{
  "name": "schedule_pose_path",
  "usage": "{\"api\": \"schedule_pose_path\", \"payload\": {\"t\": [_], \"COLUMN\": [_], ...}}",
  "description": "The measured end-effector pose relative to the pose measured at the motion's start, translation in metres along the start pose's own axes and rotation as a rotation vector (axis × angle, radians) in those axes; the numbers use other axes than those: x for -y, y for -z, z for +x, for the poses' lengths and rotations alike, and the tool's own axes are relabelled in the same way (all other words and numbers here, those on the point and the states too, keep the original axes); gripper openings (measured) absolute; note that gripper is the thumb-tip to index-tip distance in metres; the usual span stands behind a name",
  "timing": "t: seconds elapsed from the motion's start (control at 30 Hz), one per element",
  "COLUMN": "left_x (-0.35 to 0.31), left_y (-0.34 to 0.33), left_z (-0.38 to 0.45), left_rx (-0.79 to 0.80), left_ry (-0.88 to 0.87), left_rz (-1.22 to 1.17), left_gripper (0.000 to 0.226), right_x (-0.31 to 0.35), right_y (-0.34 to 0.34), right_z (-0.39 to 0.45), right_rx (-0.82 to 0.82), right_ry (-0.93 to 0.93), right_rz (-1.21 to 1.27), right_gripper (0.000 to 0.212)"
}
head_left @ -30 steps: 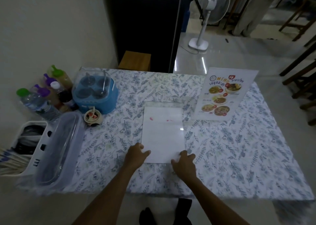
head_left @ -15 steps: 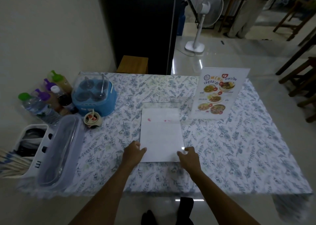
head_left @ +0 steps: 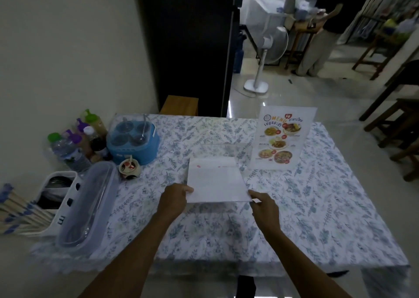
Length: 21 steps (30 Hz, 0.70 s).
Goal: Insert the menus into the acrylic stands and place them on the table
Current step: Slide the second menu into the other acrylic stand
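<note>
A white menu sheet [head_left: 215, 180], blank side up with faint red marks, is lifted at its near edge above the floral tablecloth [head_left: 306, 207]. My left hand [head_left: 175, 195] pinches its near left corner and my right hand [head_left: 264, 203] pinches its near right corner. The sheet's far end lies over an empty clear acrylic stand [head_left: 221, 149] that lies flat on the cloth. A second acrylic stand [head_left: 283, 138] with a colourful food menu in it stands upright at the far right of the table.
At the left stand a blue condiment caddy [head_left: 133, 140], sauce and water bottles [head_left: 72, 143], a small jar [head_left: 129, 167], a clear lidded box [head_left: 88, 204] and a white cutlery holder [head_left: 56, 198]. Beyond the table are a fan [head_left: 265, 57], wooden stools and a standing person [head_left: 326, 28].
Both hands have closed on the sheet's near corners and raised that edge off the cloth; it lay flat before. My head has tilted up, showing more of the room.
</note>
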<state>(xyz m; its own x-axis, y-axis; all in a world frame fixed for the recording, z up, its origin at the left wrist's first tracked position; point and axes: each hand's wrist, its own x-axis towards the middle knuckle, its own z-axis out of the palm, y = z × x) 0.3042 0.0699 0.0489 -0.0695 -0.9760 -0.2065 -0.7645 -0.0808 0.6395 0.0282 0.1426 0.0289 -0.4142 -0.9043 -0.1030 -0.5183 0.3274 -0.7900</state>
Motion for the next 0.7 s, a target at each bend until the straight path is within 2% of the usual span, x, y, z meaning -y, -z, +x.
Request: {"api": "schedule_pose_path", "payload": {"t": [0.2,0.37,0.57,0.7], "left_x": [0.0,-0.013,-0.031,-0.036], "left_y": [0.02,0.039,0.053,0.06], "left_z": [-0.012,-0.016,-0.013,-0.004], "left_rx": [0.06,0.106,-0.037,-0.114], "left_ry": [-0.019,-0.135,-0.282,-0.315], "left_rz": [-0.119,-0.165,-0.241,-0.195], "left_gripper": [0.032,0.03,0.019,0.023], "right_x": [0.004,0.011,0.045,0.062], "right_y": [0.02,0.038,0.052,0.052], "right_z": [-0.012,-0.013,0.004,0.016], "right_rx": [-0.036,-0.089,-0.136,-0.16], "right_ry": [0.095,0.177,0.222,0.233], "right_rz": [0.056,0.135,0.149,0.153], "right_gripper": [0.026,0.024,0.022,0.022]}}
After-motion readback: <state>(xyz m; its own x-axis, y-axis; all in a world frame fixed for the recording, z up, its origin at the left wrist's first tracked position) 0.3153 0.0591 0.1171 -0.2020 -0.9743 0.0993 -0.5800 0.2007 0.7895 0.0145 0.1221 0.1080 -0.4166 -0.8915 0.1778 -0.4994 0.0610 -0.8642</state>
